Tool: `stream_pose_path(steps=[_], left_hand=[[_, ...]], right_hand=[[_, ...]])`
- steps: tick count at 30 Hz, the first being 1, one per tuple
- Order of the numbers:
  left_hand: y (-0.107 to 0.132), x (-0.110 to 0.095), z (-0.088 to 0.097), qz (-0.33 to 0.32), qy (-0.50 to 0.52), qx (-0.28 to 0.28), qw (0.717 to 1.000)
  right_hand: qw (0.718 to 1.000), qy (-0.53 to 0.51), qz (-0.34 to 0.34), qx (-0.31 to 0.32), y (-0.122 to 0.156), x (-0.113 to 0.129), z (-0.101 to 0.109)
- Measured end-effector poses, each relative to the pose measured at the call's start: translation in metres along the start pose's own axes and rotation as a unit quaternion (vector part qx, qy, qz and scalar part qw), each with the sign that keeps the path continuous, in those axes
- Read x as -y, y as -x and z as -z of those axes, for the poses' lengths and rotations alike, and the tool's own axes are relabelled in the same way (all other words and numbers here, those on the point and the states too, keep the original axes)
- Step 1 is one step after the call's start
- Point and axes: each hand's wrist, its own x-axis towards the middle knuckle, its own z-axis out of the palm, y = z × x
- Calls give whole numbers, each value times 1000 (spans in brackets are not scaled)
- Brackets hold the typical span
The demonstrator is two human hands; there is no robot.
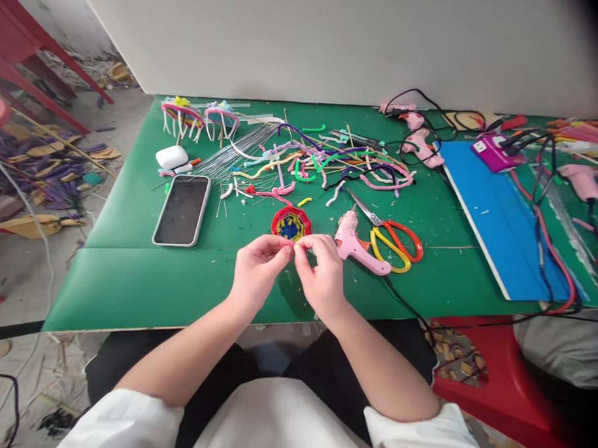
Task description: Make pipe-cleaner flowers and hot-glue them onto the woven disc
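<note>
My left hand [258, 265] and my right hand [321, 274] meet over the green table [145, 271], fingertips pinched together on the near edge of a small round woven piece [291, 223] of red, yellow and blue pipe cleaner. Both hands are closed in a pinch on it. A pink glue gun [357, 242] lies just right of my right hand, and scissors [394, 239] with red and yellow handles lie beside it.
A pile of coloured pipe cleaners [325, 163] lies behind the hands. A phone [182, 209], a white earbud case [172, 157] and two decorated headbands [199, 116] sit at the left. A blue board [495, 218], more glue guns and cables fill the right. A red stool [494, 374] stands below.
</note>
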Motion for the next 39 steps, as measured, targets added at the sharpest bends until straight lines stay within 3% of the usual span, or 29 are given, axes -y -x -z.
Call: stream_pose_path(steps=[3, 9, 12, 16, 19, 21, 24, 27, 30, 35, 39], left_hand=[[1, 2, 0, -10, 9, 1, 1000], [0, -13, 11, -76, -178, 36, 980], [-2, -15, 11, -33, -105, 54, 993], [-4, -9, 5, 55, 45, 52, 996], [-4, -4, 3, 54, 59, 35, 996], [-5, -5, 5, 27, 14, 36, 999], [-5, -10, 10, -58, -148, 56, 986], [-5, -19, 15, -154, -309, 76, 935], [-3, -25, 18, -204, -389, 88, 894], [-3, -30, 20, -204, -433, 103, 872], [-4, -34, 21, -152, -393, 128, 898]], right_hand=[[999, -24, -31, 2, -1, -1, -1], [999, 30, 27, 8, -8, -3, 11], [1000, 4, 13, -1, -8, 0, 13], [995, -79, -65, 1, -4, 5, 9], [988, -114, -99, 5, -4, 6, 7], [994, -90, -69, 4, -6, 4, 9], [999, -24, 20, 24, -11, 1, 18], [994, 37, 84, 54, -15, -3, 27], [985, 92, 118, 82, -16, -3, 33], [969, 142, 156, 130, -19, 1, 36], [971, 122, 138, 151, -19, 4, 37]])
